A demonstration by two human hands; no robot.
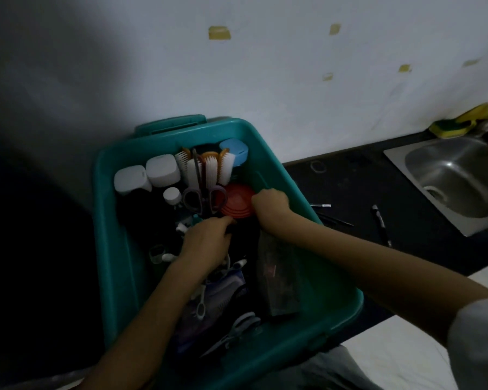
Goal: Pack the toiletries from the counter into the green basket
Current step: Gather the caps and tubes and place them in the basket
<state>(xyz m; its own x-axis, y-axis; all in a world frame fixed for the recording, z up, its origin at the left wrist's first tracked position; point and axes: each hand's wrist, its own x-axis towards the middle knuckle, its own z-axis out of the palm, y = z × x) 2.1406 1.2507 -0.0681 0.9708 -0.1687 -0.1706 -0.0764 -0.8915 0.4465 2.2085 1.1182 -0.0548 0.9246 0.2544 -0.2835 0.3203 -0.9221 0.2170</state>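
Now the green basket [119,249] sits on the dark surface [364,178], against the wall, and takes up the middle of the head view. To its right the surface carries a pen [379,218] and a slim tool [320,205] just beside the basket; a sink [457,175] lies further right, with a sponge [450,129] behind it.

Along the basket's far end stand two white tubs [162,170], a row of brushes [209,167] and a blue case [234,152]. Purple-handled scissors [202,187] lie over the brushes, and a red disc [237,198] rests just right of them. A dark packet [276,277] leans along the right wall, under the right forearm. Grey scissors [237,327] lie at the near end.

Both hands are inside the basket. The left hand [206,243] reaches far-right with fingers fairly straight, tips touching the disc's near rim. The right hand [271,202] has its fingers curled tight at the disc's right edge; I cannot tell what they grip.
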